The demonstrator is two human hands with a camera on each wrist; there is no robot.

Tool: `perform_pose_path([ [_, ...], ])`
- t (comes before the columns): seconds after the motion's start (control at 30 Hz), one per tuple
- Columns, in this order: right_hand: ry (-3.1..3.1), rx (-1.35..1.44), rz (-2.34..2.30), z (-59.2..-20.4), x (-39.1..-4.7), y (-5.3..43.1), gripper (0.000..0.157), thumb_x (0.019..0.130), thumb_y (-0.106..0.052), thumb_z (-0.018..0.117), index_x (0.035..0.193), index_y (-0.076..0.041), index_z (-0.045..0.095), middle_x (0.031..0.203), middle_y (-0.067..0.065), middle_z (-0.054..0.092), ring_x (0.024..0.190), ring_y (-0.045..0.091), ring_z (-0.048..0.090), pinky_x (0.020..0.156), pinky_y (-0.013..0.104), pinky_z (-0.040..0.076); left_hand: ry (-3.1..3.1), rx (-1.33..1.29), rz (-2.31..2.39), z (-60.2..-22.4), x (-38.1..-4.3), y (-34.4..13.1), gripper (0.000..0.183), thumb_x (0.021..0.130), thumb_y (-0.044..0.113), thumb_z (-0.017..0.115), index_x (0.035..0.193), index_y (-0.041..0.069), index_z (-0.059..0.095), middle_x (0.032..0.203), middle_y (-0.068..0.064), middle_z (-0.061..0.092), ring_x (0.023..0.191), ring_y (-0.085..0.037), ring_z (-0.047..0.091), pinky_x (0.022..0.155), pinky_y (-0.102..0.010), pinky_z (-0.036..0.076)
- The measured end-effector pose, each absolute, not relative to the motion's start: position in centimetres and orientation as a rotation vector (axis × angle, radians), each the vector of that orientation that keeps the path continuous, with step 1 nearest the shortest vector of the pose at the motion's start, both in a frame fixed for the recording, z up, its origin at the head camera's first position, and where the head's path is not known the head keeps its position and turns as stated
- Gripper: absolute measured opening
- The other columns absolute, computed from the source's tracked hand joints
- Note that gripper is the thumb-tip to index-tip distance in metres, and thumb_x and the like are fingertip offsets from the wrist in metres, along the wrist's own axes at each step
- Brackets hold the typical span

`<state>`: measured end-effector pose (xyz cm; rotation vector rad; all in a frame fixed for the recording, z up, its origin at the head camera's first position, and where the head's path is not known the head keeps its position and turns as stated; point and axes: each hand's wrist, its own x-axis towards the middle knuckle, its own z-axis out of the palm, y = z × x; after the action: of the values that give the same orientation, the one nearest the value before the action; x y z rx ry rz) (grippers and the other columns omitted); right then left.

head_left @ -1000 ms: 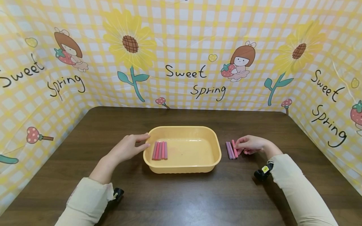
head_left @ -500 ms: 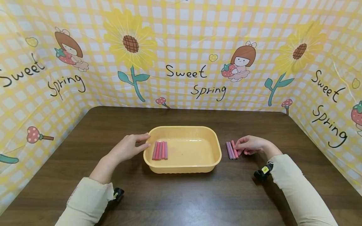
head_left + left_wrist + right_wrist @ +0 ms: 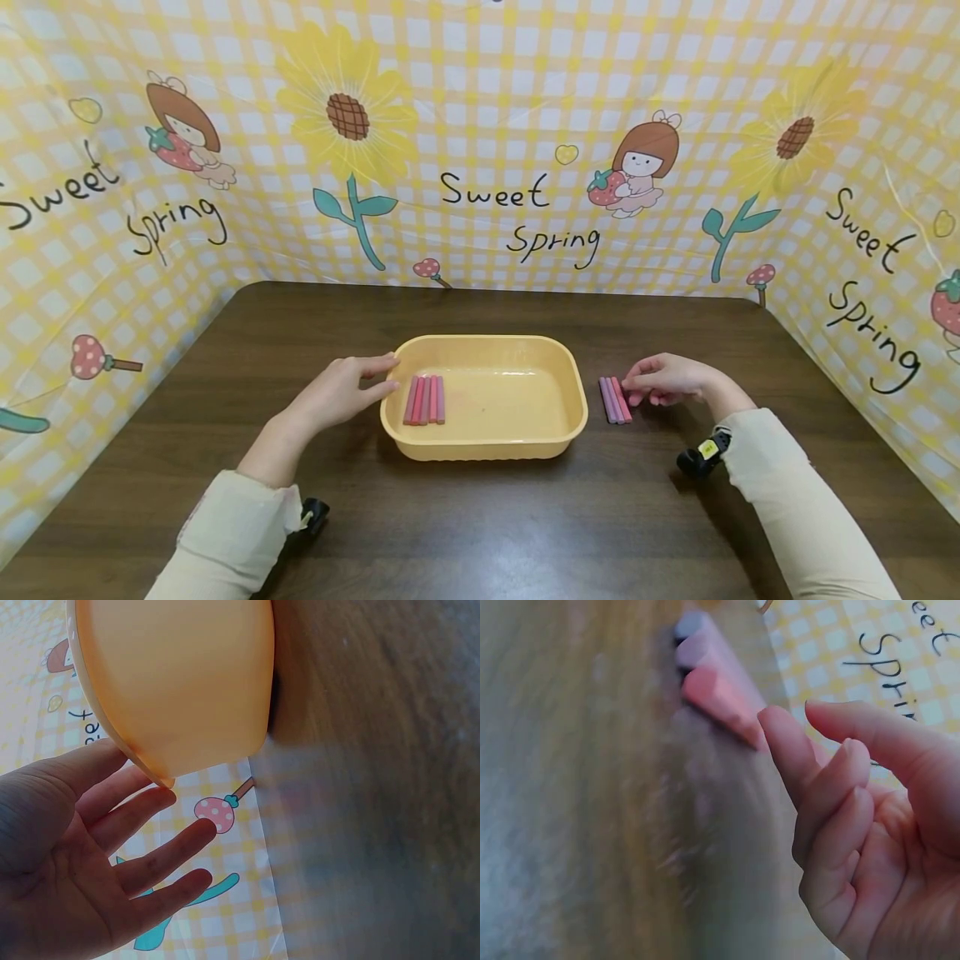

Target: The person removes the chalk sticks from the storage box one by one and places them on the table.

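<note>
A pale yellow plastic tray (image 3: 525, 404) stands mid-table, with a row of pink and purple sticks (image 3: 424, 400), like chalk, along its left side. Over the tray's left rim rest the thumb and index finger of my left hand (image 3: 341, 390); its other fingers extend loosely by the corner in the left wrist view. Right of the tray lie two purple sticks (image 3: 609, 400) with a pinkish-red stick (image 3: 720, 701) beside them. My right hand (image 3: 667, 379) is just past that red stick, index fingertip close to it, thumb apart from the index, the other fingers loosely bent.
The dark wooden table (image 3: 480, 533) fills the space below. A yellow-checked cloth (image 3: 487, 100) with printed flowers and lettering encloses its back and sides. Black wrist cameras sit at both cuffs, below the hands.
The red stick, tilted in my right fingers earlier, now lies alongside the purple ones. My right hand has let go and shifted slightly right. The left hand and tray have stayed put.
</note>
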<state>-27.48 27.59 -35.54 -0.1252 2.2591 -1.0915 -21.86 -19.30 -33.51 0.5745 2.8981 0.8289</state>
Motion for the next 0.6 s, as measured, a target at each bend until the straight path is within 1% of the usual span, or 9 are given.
perform_pose_path([
  [0.17, 2.292, -0.19, -1.077, -34.3, -27.7, 26.7, 0.038, 0.093, -0.03, 0.057, 0.112, 0.003, 0.056, 0.079, -0.003, 0.068, 0.057, 0.003, 0.05, 0.051, 0.016, 0.041, 2.899, 0.575, 0.831, -33.5, -21.9, -19.3, 0.047, 0.092, 0.02, 0.059, 0.133, 0.0, 0.05, 0.136, -0.02, 0.049, 0.125, -0.038, 0.048, 0.102, -0.053, 0.041],
  [0.43, 2.299, -0.263, -1.087, -32.3, -28.0, 24.6, 0.045, 0.093, -0.031, 0.056, 0.118, 0.006, 0.052, 0.082, -0.002, 0.066, 0.057, 0.004, 0.051, 0.052, 0.017, 0.042, 2.903, 0.575, 0.84, -33.5, -21.8, -19.3, 0.046, 0.091, 0.019, 0.06, 0.132, -0.001, 0.05, 0.136, -0.02, 0.049, 0.125, -0.038, 0.049, 0.102, -0.053, 0.041],
  [0.6, 2.273, -0.305, -1.109, -31.3, -28.3, 22.9, 0.046, 0.092, -0.031, 0.057, 0.117, 0.007, 0.052, 0.083, 0.0, 0.068, 0.06, 0.005, 0.053, 0.054, 0.017, 0.045, 2.901, 0.577, 0.845, -33.5, -21.8, -19.3, 0.046, 0.091, 0.019, 0.06, 0.132, 0.0, 0.05, 0.136, -0.02, 0.049, 0.125, -0.038, 0.049, 0.102, -0.053, 0.041],
])
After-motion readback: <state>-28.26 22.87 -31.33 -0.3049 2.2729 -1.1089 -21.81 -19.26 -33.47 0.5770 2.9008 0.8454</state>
